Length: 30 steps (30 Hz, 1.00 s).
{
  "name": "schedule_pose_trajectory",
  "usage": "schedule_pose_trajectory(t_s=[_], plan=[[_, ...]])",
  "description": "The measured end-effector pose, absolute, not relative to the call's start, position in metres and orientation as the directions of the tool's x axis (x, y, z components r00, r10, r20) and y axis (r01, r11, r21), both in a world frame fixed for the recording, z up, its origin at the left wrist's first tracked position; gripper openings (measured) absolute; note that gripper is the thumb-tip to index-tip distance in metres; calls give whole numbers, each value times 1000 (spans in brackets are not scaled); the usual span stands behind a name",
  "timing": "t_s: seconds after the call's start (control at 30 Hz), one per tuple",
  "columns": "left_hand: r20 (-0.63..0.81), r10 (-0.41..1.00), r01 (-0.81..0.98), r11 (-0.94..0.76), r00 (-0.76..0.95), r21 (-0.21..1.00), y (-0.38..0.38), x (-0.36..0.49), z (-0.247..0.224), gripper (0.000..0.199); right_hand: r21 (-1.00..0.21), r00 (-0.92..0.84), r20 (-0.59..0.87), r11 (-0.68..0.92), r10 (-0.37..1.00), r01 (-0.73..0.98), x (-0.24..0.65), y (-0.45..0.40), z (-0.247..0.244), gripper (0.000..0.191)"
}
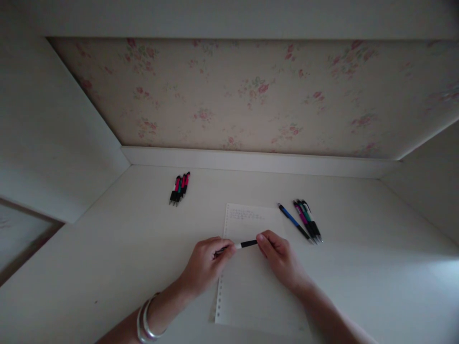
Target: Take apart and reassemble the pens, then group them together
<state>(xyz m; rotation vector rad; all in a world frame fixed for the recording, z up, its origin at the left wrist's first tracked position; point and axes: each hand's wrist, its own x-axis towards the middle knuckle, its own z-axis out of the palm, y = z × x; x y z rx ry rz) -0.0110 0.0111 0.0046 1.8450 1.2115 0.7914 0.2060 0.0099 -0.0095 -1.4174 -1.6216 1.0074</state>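
Note:
Between my two hands, above a sheet of paper, is a pen [248,243] with a black grip and a whitish barrel section. My left hand [207,262] is closed around its barrel end. At the other end, my right hand [278,258] pinches the tip of the black grip, and the fingers hide the point. The loose-leaf paper [258,296] has punched holes down its left edge and several handwritten lines near the top. A blue pen [293,220] lies slanted over the paper's right side, its tip near a group of purple and green pens [306,220].
Several pink and green pens [180,188] lie bunched at the back left of the white desk [125,253]. A raised ledge [251,160] and a floral-patterned panel [229,95] stand behind. White walls close in the left and right sides.

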Motion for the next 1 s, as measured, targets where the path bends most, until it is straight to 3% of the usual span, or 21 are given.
schedule_pose_trajectory(t_s=[0.4,0.63,0.9,1.0], plan=[[-25,922,473,-175,386,864,12,-12,4,48,-881,-147,109,164,983,444,207,8,-4,39],[-173,917,426,4,360,905,13,-12,5,53,-886,-167,100,164,981,433,207,7,-6,35],[-98,945,438,-52,313,897,12,-7,1,48,-963,-106,13,41,994,268,204,8,-14,33],[-81,947,456,-74,311,887,11,-7,3,47,-954,-77,-36,-12,996,299,204,8,-13,40]])
